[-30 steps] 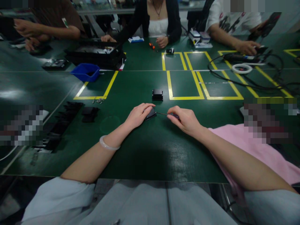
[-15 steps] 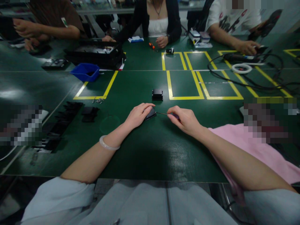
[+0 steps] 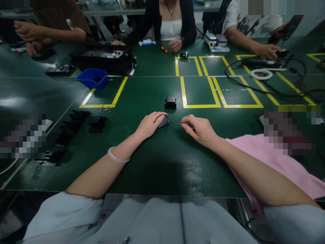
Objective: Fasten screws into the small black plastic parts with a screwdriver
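Note:
My left hand point(image 3: 151, 124) is closed over a small black plastic part point(image 3: 163, 124) and holds it against the green table. Its fingers hide much of the part. In my right hand point(image 3: 200, 128) is a screwdriver point(image 3: 175, 122), gripped by a dark handle that the fingers mostly cover. The thin shaft points left, and its tip meets the right side of the black part. Just beyond my hands stands a black block-shaped assembly point(image 3: 170, 102) with small bright spots at its sides.
Left lie a row of black parts point(image 3: 67, 130), another black piece point(image 3: 96, 124) and loose screws point(image 3: 106, 109). A blue bin point(image 3: 92, 78) stands farther back. At right are a pink cloth point(image 3: 269, 159) and cables point(image 3: 264, 86). Several co-workers sit across the table point(image 3: 157, 169).

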Available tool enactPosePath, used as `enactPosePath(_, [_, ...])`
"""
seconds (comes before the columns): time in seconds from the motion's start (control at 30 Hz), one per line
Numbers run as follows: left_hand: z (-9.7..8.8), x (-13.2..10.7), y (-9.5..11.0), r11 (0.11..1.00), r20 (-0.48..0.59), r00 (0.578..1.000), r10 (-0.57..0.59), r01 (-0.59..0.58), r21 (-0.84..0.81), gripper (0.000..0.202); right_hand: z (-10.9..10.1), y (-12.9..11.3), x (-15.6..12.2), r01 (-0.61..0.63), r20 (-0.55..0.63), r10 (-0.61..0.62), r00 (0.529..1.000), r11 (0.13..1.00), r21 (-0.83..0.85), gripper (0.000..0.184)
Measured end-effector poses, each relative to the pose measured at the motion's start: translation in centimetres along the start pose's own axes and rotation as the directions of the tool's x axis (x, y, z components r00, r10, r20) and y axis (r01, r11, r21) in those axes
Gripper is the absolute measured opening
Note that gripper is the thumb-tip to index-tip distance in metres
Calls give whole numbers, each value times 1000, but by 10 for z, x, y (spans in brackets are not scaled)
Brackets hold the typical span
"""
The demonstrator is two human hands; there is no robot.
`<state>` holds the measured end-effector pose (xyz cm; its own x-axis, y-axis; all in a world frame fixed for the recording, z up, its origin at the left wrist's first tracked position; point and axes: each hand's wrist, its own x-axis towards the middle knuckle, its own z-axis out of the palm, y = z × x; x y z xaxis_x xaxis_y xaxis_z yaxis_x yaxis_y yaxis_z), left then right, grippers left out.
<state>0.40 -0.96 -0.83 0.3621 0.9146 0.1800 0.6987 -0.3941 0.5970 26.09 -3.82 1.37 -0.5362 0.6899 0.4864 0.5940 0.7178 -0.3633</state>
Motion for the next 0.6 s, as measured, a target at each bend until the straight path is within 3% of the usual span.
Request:
enactPosePath(0.17, [0, 0, 0, 1000, 2, 1000, 3, -3, 0, 45, 0, -2, 0, 46, -50, -45, 998, 999, 17, 16])
enactPosePath(0.4, [-1, 0, 2, 1000, 3, 1000, -6, 6, 3, 44, 0, 0, 0, -6, 10, 6, 1000, 1000, 5, 21])
enactPosePath(0.6, [0, 0, 0, 1000, 0, 1000, 6, -6, 1, 45, 0, -2, -1, 28, -38, -28, 999, 1000, 7, 16])
